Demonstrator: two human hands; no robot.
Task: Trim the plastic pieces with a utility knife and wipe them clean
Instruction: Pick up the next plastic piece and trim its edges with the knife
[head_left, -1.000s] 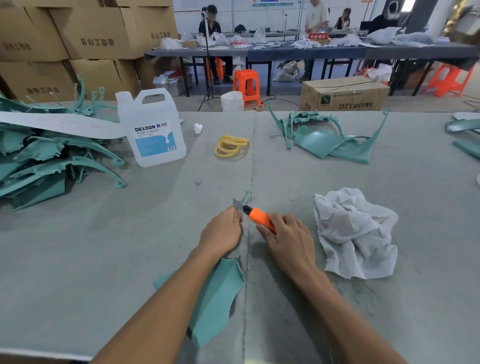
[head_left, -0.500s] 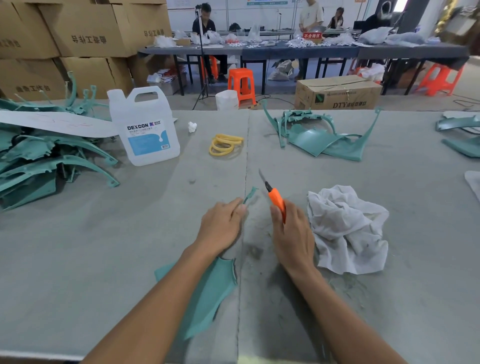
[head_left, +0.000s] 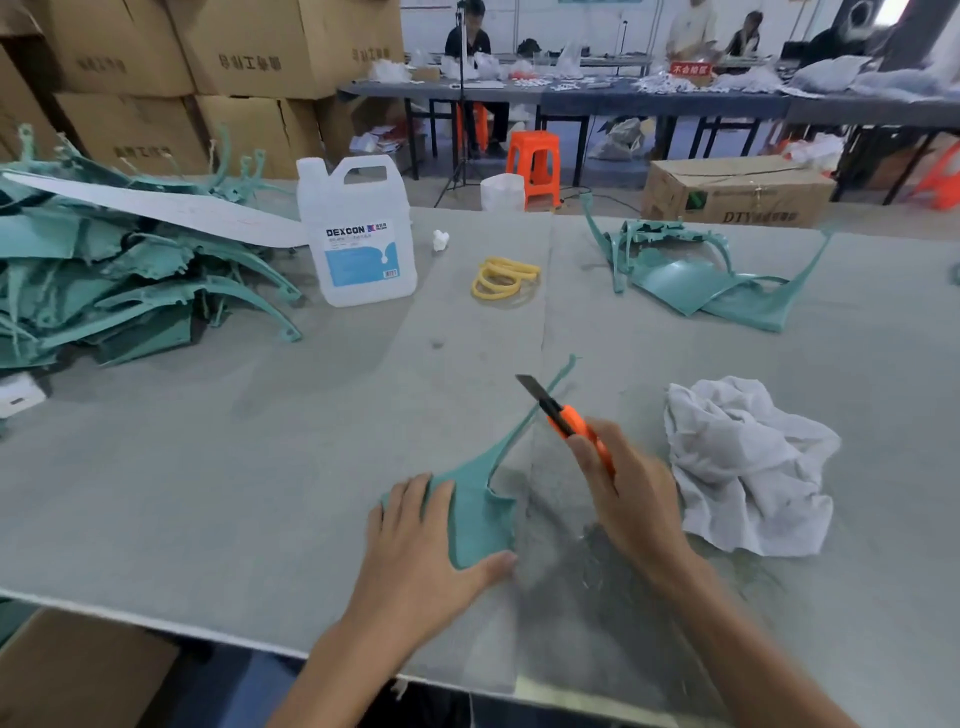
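Big switch from half a second back: no more pinching the thin tip of the plastic piece with the left grip. Now pressing down flat on the wide end instead, fingers straight and spread, nothing curled round it, so an open palm-down hold. Leaves the piece lying on the worktop close to the near edge, with its long skinny arm reaching away toward the middle.

Right grip wrapped snug round the orange utility knife, coming in from the lower right with the wrist cocked. Blade out, pointing up and away to the left, right over the skinny arm. Can't tell whether actually touching it.

Probably done with the tip and lining up for a pass along the arm or the inner curve. No wiping yet, going by the rag crumpled just right of the knife. Plenty more waiting in the heap at far left.
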